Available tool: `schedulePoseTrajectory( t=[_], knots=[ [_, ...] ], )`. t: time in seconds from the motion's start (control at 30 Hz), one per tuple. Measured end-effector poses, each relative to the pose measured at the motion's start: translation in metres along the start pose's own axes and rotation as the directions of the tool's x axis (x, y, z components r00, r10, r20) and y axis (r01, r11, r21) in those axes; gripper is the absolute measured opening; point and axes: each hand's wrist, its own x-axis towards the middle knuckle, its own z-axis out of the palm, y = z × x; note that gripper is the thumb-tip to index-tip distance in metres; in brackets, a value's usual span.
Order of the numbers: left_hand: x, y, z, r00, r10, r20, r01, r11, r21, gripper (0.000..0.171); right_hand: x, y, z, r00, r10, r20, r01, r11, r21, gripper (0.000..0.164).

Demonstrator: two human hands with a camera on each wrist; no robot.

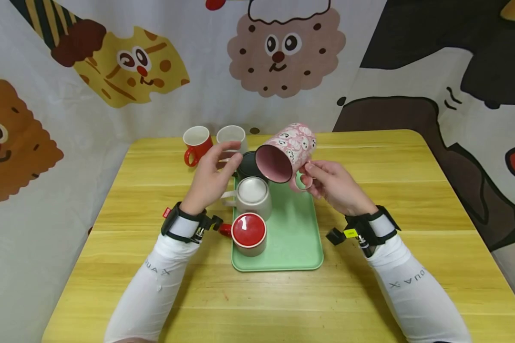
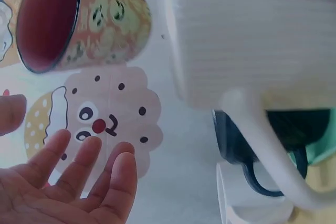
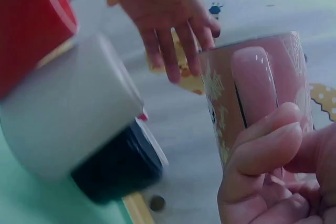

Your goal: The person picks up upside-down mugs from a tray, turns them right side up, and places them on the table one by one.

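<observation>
My right hand (image 1: 334, 186) pinches the handle of a pink patterned mug (image 1: 298, 145), which hangs tilted above the far end of the green tray (image 1: 293, 233), its mouth facing left and down. To the left, my left hand (image 1: 212, 176) holds nothing; its fingers spread loosely in the left wrist view, a short way from the mug's mouth. Along the tray's left side stand a red-bottomed mug (image 1: 249, 233), a white mug (image 1: 254, 195) and a black mug (image 1: 250, 166). The near two are upside down, handles to the left.
Behind my left hand, a red mug (image 1: 197, 143) with a white inside and a white mug (image 1: 231, 136) stand upright near the back edge of the wooden table (image 1: 154, 200). A printed curtain (image 1: 206, 57) hangs right behind the table.
</observation>
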Motion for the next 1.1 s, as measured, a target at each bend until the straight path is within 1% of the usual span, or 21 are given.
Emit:
schedulePoseTrajectory(
  t=[0.07,0.17,0.27,0.33,0.4,0.47,0.57,0.63,0.7,0.8,0.83,0.9,1.0,1.1],
  knots=[
    [0.002,0.003,0.001,1.000,-0.013,0.006,0.013,1.000,-0.014,0.038,0.004,0.001,0.002,1.000,0.019,0.020,-0.021,0.995,0.102,0.033],
    [0.003,0.011,0.005,0.998,-0.059,0.019,0.060,0.997,-0.042,0.036,0.009,0.002,0.006,0.999,0.031,0.034,-0.038,0.973,0.229,0.029],
    [0.001,0.020,0.012,0.993,-0.113,0.047,0.117,0.987,-0.106,0.032,0.014,-0.001,0.012,0.999,0.031,0.032,-0.040,0.950,0.309,0.027],
    [0.000,0.027,0.019,0.986,-0.139,0.088,0.152,0.973,-0.172,0.031,0.017,-0.003,0.015,0.999,0.028,0.026,-0.035,0.938,0.345,0.026],
    [-0.001,0.036,0.026,0.976,-0.162,0.146,0.194,0.949,-0.246,0.031,0.020,-0.005,0.019,0.999,0.027,0.017,-0.032,0.924,0.382,0.027],
    [-0.001,0.043,0.035,0.960,-0.185,0.212,0.247,0.914,-0.322,0.033,0.023,-0.007,0.024,1.000,0.020,0.005,-0.020,0.910,0.414,0.028],
    [-0.001,0.053,0.047,0.932,-0.228,0.283,0.334,0.845,-0.418,0.034,0.026,-0.007,0.031,1.000,0.007,-0.013,0.000,0.897,0.442,0.029],
    [0.001,0.056,0.054,0.920,-0.243,0.307,0.370,0.795,-0.481,0.035,0.027,-0.007,0.036,1.000,-0.011,-0.016,0.017,0.895,0.445,0.031],
    [0.003,0.057,0.059,0.913,-0.253,0.319,0.394,0.748,-0.535,0.034,0.029,-0.006,0.039,1.000,-0.026,-0.013,0.029,0.895,0.445,0.033],
    [0.008,0.056,0.066,0.910,-0.258,0.323,0.407,0.694,-0.594,0.032,0.031,-0.005,0.043,1.000,-0.030,-0.010,0.031,0.890,0.455,0.034],
    [0.009,0.055,0.068,0.910,-0.257,0.324,0.409,0.682,-0.607,0.031,0.031,-0.005,0.044,1.000,-0.026,-0.009,0.027,0.889,0.458,0.034],
    [0.012,0.052,0.070,0.914,-0.249,0.319,0.401,0.668,-0.627,0.030,0.032,-0.005,0.044,1.000,-0.017,-0.003,0.016,0.888,0.459,0.032],
    [0.015,0.051,0.070,0.925,-0.223,0.308,0.375,0.666,-0.645,0.029,0.032,-0.008,0.042,1.000,-0.008,0.018,-0.001,0.896,0.443,0.029],
    [0.018,0.050,0.067,0.934,-0.204,0.294,0.352,0.668,-0.656,0.028,0.032,-0.011,0.038,0.999,-0.004,0.046,-0.015,0.918,0.395,0.027]
  ],
)
